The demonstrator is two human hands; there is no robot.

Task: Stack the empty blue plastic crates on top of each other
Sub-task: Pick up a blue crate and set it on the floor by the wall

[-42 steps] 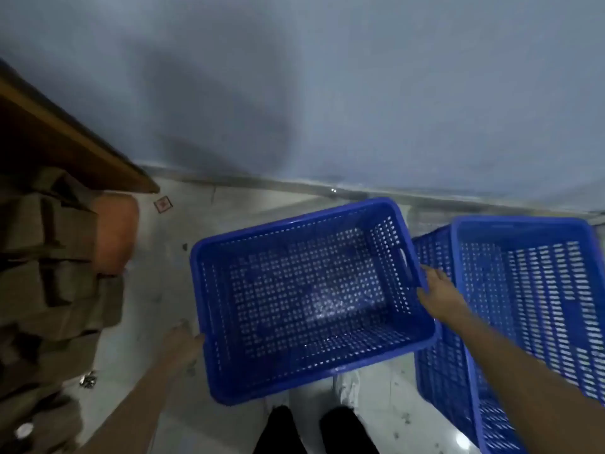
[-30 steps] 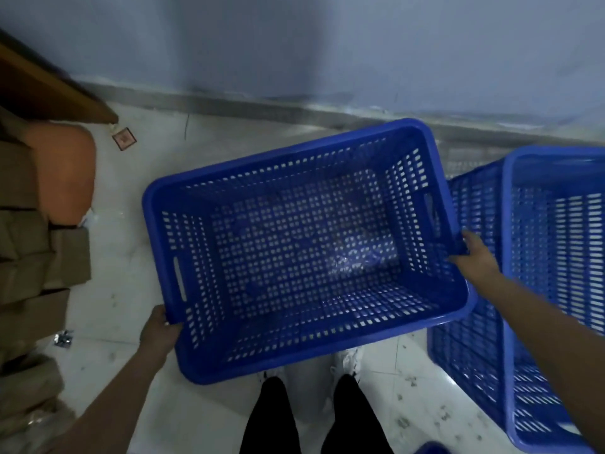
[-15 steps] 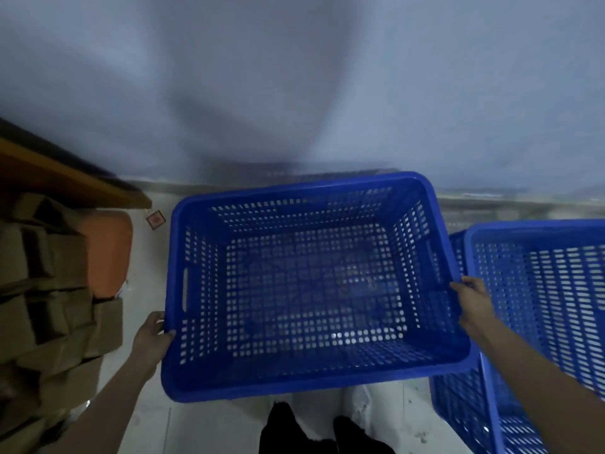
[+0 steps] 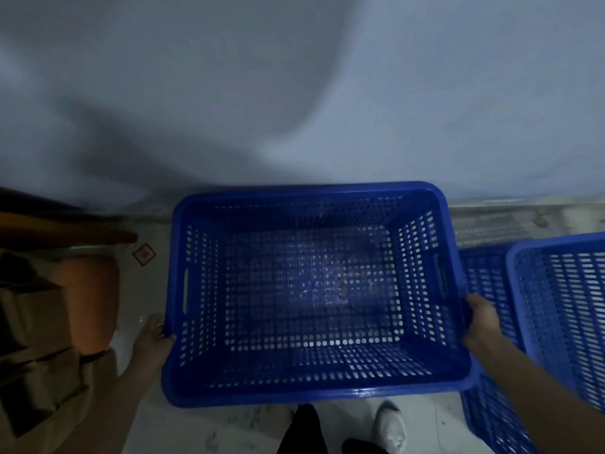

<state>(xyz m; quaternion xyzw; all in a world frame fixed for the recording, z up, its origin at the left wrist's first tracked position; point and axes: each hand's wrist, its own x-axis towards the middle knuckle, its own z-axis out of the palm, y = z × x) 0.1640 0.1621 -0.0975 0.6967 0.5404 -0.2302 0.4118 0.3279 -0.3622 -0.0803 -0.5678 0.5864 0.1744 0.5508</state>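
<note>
An empty blue perforated plastic crate (image 4: 311, 393) fills the middle of the view, held level above the floor. My left hand (image 4: 154, 335) grips its left rim near the front corner. My right hand (image 4: 481, 317) grips the right rim just below the handle slot. A second blue crate (image 4: 556, 290) stands to the right, cut off by the frame edge, its left wall close to my right hand. It seems to sit on or in another blue crate (image 4: 484, 417), whose side shows beneath it.
A pale wall (image 4: 294, 93) rises right behind the held crate. On the left are stacked brown cardboard boxes (image 4: 29, 365), an orange rounded object (image 4: 90, 303) and a wooden edge (image 4: 65, 231). My feet (image 4: 389, 424) stand on the tiled floor below the crate.
Both hands took hold of the crate and lifted it off the floor. It turned from tilted to level and squared to the wall, and sits slightly higher than half a second ago.
</note>
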